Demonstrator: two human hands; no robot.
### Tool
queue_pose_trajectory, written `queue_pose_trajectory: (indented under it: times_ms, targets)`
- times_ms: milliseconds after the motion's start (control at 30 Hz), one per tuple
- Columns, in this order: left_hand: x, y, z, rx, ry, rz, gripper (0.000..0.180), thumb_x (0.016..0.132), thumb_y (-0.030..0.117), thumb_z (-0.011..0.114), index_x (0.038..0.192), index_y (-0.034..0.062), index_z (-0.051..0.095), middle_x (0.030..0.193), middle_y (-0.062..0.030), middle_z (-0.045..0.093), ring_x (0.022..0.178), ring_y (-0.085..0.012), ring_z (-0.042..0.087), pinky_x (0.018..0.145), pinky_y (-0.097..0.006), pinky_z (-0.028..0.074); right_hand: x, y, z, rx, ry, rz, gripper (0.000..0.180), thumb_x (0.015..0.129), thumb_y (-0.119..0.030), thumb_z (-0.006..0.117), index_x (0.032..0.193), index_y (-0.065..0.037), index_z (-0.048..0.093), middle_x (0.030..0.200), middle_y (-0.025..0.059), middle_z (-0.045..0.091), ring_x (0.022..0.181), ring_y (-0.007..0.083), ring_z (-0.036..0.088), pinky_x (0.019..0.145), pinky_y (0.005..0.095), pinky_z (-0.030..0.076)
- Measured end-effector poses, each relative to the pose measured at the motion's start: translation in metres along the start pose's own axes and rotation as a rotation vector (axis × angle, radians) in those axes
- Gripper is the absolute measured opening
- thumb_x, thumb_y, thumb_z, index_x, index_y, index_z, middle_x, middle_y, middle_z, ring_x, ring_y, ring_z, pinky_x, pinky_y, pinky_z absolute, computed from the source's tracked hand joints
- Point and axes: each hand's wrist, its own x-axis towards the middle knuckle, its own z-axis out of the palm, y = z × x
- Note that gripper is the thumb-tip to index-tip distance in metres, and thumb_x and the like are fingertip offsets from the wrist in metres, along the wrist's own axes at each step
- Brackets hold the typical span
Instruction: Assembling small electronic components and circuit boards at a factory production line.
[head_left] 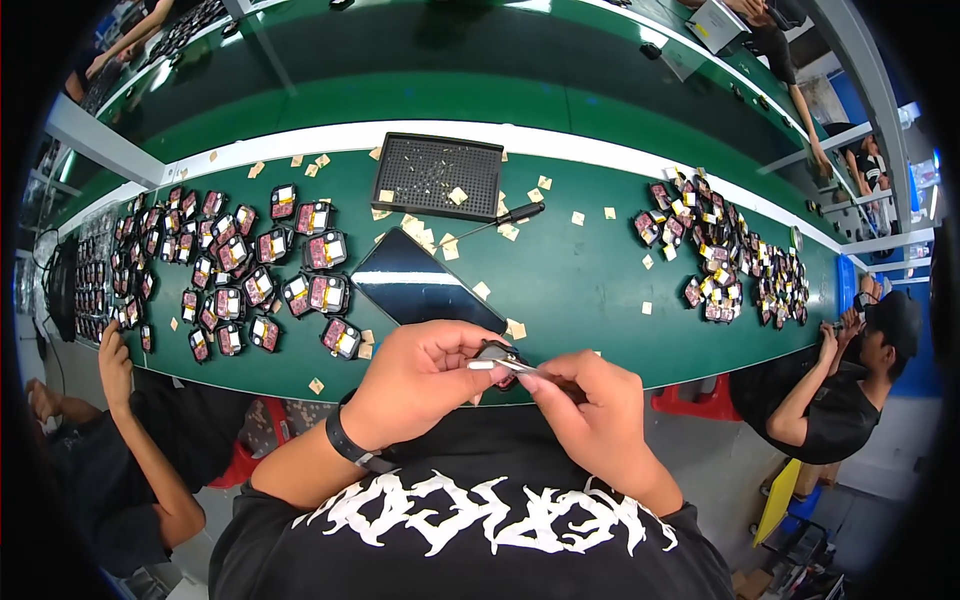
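In front of my chest, near the table's front edge, my left hand (425,378) is closed round a small dark electronic module (493,350), mostly covered by the fingers. My right hand (595,398) pinches silver tweezers (523,369), their tips reaching the module. A small white piece (482,365) shows by my left thumb; whether it belongs to the module I cannot tell. Just beyond my hands a dark glossy flat device, like a phone or tablet, (425,280) lies slantwise. Small tan paper squares (516,328) are scattered around it.
Modules with red boards (265,245) cover the green table (570,270) on the left, with another heap (720,260) on the right. A black perforated tray (478,190) and a screwdriver (522,213) lie beyond the dark device. Co-workers sit left (118,385) and right (840,390).
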Motion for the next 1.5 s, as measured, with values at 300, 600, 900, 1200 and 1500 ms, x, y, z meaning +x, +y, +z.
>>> queue_pose_trajectory:
  times_ms: [300,600,900,1200,1500]
  targets:
    - [0.005,-0.012,-0.007,0.287,-0.183,0.054,0.020,0.100,0.004,0.066,0.118,-0.0041,0.065,0.109,-0.0079,0.068,0.095,-0.0125,0.069,0.076,-0.024,0.058,0.020,-0.008,0.000,0.399,-0.150,0.242,0.028,0.086,-0.007,0.082,0.109,0.002,0.069,0.091,0.0036,0.068,0.069,0.0039,0.054,0.059,0.0218,0.045]
    - [0.001,-0.019,-0.014,0.118,-0.249,-0.126,0.022,0.103,0.008,0.061,0.123,0.0003,0.057,0.098,-0.0036,0.064,0.075,-0.0069,0.058,0.060,-0.021,0.047,0.014,0.016,0.007,0.680,-0.239,0.442,0.014,0.096,-0.005,0.073,0.104,0.004,0.065,0.092,0.0022,0.068,0.072,0.0023,0.056,0.063,0.0194,0.045]
    - [-0.006,-0.008,-0.012,0.146,-0.174,-0.087,0.036,0.105,0.007,0.050,0.139,-0.0027,0.052,0.095,-0.0025,0.068,0.068,-0.0035,0.054,0.059,-0.022,0.044,0.012,0.004,-0.002,0.487,-0.260,0.211,0.023,0.091,0.001,0.074,0.113,0.002,0.066,0.099,0.0074,0.070,0.082,0.0097,0.067,0.068,0.0235,0.054]
    - [-0.008,-0.005,-0.008,0.385,-0.200,0.025,0.049,0.095,-0.002,0.049,0.144,0.0012,0.051,0.089,-0.0059,0.068,0.067,-0.0072,0.058,0.062,-0.024,0.048,0.008,0.011,0.003,0.055,-0.197,-0.170,0.030,0.080,0.003,0.080,0.109,0.000,0.072,0.091,0.0110,0.072,0.073,0.0195,0.071,0.065,0.0285,0.056]
    - [-0.004,-0.020,-0.010,0.601,-0.126,0.248,0.036,0.093,0.000,0.051,0.128,-0.0024,0.058,0.088,-0.0103,0.069,0.078,-0.0223,0.066,0.075,-0.035,0.052,-0.001,-0.002,0.011,0.196,-0.208,0.132,0.019,0.085,0.004,0.077,0.103,0.001,0.072,0.091,0.0099,0.073,0.062,0.0132,0.058,0.060,0.0255,0.049]
